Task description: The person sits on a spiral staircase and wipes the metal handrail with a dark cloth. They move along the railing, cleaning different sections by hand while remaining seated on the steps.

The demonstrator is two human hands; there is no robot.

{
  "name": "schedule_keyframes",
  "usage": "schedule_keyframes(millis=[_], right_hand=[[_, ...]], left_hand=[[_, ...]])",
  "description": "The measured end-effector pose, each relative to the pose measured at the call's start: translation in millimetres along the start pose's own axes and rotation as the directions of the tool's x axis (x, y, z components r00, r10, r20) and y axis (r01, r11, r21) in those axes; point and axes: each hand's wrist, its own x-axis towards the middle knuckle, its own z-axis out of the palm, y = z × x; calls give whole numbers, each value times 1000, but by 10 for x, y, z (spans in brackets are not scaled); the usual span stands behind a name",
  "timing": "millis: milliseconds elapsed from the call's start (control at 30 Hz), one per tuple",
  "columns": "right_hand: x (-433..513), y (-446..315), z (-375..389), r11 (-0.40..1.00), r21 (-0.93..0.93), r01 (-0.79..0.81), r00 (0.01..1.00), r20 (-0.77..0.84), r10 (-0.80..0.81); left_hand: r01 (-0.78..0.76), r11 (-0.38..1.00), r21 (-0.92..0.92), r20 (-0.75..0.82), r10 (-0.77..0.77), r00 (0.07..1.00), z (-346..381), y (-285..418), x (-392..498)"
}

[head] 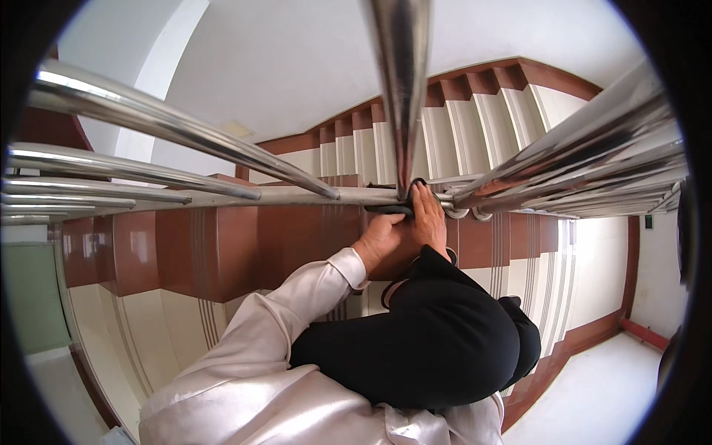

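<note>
A dark cloth [389, 209] is bunched around the foot of a shiny metal baluster [404, 100], where it meets the bottom rail [295, 197]. My left hand [381, 239] grips the cloth from the near side, its thumb lying along the fabric. Beside it, my right hand [429, 214] has its fingers stretched up and over the cloth, pressing it to the metal. Part of the cloth is hidden under the fingers and behind the baluster. A bent knee in black trousers [423, 345] comes up close below my right wrist.
More metal balusters [183, 130] stand along the rail to the left. Thick posts [562, 139] rise at the right. Stair steps [461, 133] with brown edging show beyond the railing, and more treads [167, 317] lie beneath me. A red pipe [645, 334] runs by the wall.
</note>
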Motion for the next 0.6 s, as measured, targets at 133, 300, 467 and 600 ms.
schedule_keyframes(millis=[133, 300, 467, 600], right_hand=[[-101, 3, 112, 1000, 8, -29, 999, -31, 29], [142, -110, 28, 989, 145, -3, 1000, -11, 5], [99, -24, 18, 989, 141, -53, 996, -65, 63], [0, 264, 165, 972, 185, -143, 978, -123, 167]], left_hand=[[52, 990, -128, -129, -69, 989, 107, -19, -107], [4, 981, -195, -60, -16, 998, 142, 308, -313], [-35, 987, -159, -136, 13, 991, 367, 255, -348], [23, 988, -150, -109, -40, 993, 225, 23, 48]])
